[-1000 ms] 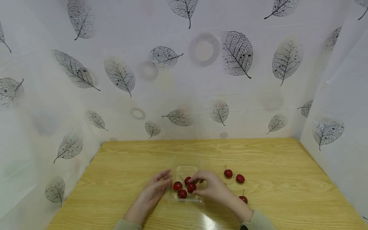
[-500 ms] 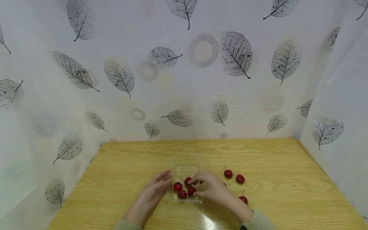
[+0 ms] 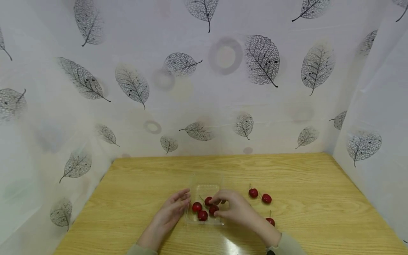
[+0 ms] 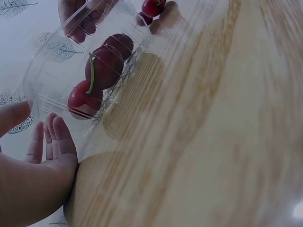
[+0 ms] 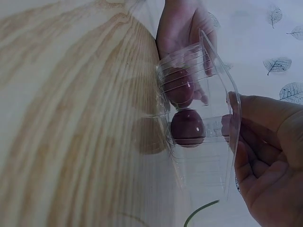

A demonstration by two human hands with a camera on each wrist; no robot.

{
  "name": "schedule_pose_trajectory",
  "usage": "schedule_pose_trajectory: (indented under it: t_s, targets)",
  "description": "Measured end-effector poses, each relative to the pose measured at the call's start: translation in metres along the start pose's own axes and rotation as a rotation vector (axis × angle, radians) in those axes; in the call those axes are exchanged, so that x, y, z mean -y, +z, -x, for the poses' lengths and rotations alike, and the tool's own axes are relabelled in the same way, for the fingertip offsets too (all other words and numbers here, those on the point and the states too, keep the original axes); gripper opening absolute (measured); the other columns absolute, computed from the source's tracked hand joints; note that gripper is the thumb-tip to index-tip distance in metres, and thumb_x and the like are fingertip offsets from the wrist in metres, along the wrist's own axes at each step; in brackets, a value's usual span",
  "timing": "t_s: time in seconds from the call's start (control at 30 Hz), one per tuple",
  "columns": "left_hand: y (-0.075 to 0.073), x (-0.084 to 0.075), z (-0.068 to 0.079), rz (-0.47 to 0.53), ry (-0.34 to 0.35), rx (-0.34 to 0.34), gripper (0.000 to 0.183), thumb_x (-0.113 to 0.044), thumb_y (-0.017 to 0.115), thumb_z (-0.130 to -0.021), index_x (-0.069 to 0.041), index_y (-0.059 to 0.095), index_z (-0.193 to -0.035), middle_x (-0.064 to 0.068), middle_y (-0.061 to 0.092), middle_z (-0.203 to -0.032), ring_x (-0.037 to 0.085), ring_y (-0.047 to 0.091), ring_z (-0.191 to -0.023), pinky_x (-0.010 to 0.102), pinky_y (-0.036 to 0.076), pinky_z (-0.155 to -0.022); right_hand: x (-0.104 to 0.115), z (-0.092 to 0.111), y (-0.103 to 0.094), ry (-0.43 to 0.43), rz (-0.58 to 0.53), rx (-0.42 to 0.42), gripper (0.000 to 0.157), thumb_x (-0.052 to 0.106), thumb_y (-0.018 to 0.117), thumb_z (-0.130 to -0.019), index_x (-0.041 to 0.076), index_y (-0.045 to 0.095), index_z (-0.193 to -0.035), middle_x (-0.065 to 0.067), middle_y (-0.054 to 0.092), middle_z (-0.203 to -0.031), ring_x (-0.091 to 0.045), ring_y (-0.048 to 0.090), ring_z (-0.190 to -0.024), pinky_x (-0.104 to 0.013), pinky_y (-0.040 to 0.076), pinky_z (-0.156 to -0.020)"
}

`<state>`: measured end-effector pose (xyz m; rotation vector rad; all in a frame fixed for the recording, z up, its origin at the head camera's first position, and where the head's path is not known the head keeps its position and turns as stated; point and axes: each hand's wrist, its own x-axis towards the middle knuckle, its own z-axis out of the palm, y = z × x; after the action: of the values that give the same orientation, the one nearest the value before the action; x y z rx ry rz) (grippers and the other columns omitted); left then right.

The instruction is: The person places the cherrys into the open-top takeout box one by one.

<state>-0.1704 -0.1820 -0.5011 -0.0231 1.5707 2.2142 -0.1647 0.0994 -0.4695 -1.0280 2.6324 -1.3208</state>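
A clear plastic container (image 3: 207, 186) stands on the table with several red cherries in it, among them a front cherry (image 3: 202, 215) and a right-hand cherry (image 3: 214, 210). My left hand (image 3: 168, 211) rests at the container's left side, fingers extended, palm towards the wall. My right hand (image 3: 235, 208) is at the right rim, its thumb and forefinger reaching over it beside the right-hand cherry. In the right wrist view, a gap shows between the right fingers (image 5: 258, 111) and the cherry (image 5: 187, 127) lying on the container floor.
Right of the container, loose cherries lie on the wooden table (image 3: 306, 198): a stemmed cherry (image 3: 253, 193), another cherry (image 3: 266, 198) and a nearer cherry (image 3: 270, 221) partly behind the right forearm. A leaf-patterned sheet (image 3: 220, 99) encloses the table's back and sides.
The right hand's cherry has gone down from between its fingertips onto the container floor, and the fingers have come away from it. The left hand has stayed in place.
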Motion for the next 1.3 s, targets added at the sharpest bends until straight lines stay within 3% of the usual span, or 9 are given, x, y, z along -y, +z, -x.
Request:
schedule_pose_trajectory:
  t_s: [0.4,0.77,1.07,1.3]
  targets:
    - [0.000,0.001,-0.002,-0.001,0.022,0.008,0.048,0.000,0.059,-0.103,-0.002,0.050,-0.150,-0.004,0.056,-0.127,0.006,0.060,-0.115,0.019,0.050,-0.103,0.000,0.003,-0.009,0.046,-0.046,-0.025,0.030,0.007,0.084,-0.086,0.006,0.077,-0.115,-0.007,0.079,-0.112,-0.014,0.071,-0.100,-0.027,0.060,-0.092]
    - [0.001,0.000,-0.002,-0.005,0.023,0.019,0.048,0.001,0.057,-0.104,-0.002,0.048,-0.151,-0.005,0.057,-0.126,0.004,0.061,-0.113,0.018,0.050,-0.101,0.000,0.012,-0.028,0.057,-0.001,-0.098,0.030,0.010,0.086,-0.085,0.007,0.078,-0.114,-0.005,0.079,-0.112,-0.015,0.072,-0.098,-0.030,0.061,-0.090]
    - [-0.001,0.001,-0.002,0.004,0.016,0.008,0.043,0.001,0.059,-0.102,-0.006,0.055,-0.145,-0.005,0.057,-0.125,0.005,0.061,-0.113,0.018,0.050,-0.102,-0.008,0.021,-0.042,0.114,-0.015,-0.118,0.029,0.008,0.085,-0.089,0.006,0.077,-0.116,-0.006,0.078,-0.114,-0.021,0.072,-0.101,-0.042,0.062,-0.091]
    - [0.000,0.001,-0.001,0.002,0.008,0.000,0.046,0.000,0.060,-0.102,-0.005,0.053,-0.147,-0.003,0.056,-0.128,0.006,0.059,-0.118,0.018,0.050,-0.103,-0.012,0.027,-0.053,0.130,0.010,-0.172,0.030,0.012,0.087,-0.087,0.007,0.078,-0.115,-0.006,0.078,-0.112,-0.021,0.072,-0.098,-0.033,0.061,-0.088]
